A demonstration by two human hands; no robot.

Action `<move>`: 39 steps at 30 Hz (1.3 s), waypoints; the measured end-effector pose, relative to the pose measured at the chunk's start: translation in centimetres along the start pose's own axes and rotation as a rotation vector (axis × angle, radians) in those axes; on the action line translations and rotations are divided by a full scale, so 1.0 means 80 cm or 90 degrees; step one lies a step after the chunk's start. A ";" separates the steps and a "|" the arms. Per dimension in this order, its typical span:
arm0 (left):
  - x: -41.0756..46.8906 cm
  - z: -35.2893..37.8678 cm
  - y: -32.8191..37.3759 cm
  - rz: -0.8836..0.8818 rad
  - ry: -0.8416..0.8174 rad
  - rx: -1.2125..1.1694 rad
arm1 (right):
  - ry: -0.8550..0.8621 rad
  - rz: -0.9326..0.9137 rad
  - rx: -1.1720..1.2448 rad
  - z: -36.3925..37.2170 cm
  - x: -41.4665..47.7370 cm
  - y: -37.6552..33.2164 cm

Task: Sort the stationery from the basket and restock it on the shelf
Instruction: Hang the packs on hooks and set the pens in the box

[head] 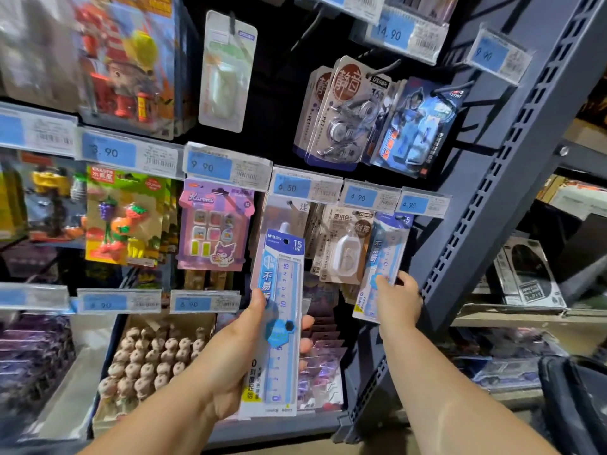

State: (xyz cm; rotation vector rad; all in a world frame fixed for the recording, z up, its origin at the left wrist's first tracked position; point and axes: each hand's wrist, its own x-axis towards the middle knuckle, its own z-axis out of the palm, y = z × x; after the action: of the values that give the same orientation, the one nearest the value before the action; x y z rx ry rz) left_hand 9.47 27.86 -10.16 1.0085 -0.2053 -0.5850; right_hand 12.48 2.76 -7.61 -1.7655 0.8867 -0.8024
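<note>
My left hand [235, 353] grips a packaged blue 15 cm ruler [281, 310] upright in front of the shelf, thumb on its left edge and fingertips showing at its right edge. My right hand [395, 300] pinches the lower part of a second blue ruler pack [382, 257] that hangs tilted from a peg under the 4.90 price tag [414, 204]. The basket [573, 402] shows only as a dark rim at the lower right.
Pegs hold correction-tape packs [345, 247], a purple Kuromi eraser card [215, 224] and fruit erasers [123, 218]. A tray of small brown figures [147, 356] sits low on the left. The grey slotted shelf upright [486, 198] rises just right of my right hand.
</note>
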 end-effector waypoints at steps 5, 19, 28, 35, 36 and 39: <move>-0.023 0.012 0.002 -0.023 0.017 0.045 | 0.038 -0.111 -0.095 0.002 -0.048 -0.028; -0.037 0.018 0.002 0.031 0.085 0.076 | -0.538 -0.196 0.061 -0.004 -0.146 -0.045; -0.037 0.022 0.006 0.019 0.114 0.021 | -0.563 -0.067 0.247 -0.009 -0.147 -0.045; -0.030 0.020 -0.001 0.012 0.108 -0.038 | -0.376 -0.118 0.184 -0.029 -0.098 -0.031; -0.028 0.016 -0.004 0.012 0.101 -0.037 | -0.348 -0.112 0.197 -0.033 -0.092 -0.030; -0.023 0.009 -0.010 0.009 0.085 -0.045 | -0.269 -0.070 0.247 -0.044 -0.077 -0.029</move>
State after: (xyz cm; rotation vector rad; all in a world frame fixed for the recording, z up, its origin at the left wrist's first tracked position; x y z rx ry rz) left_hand 7.38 28.02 -10.30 0.9731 -0.0736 -0.5071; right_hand 6.84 6.95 -5.12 -1.5621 0.3298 -0.5891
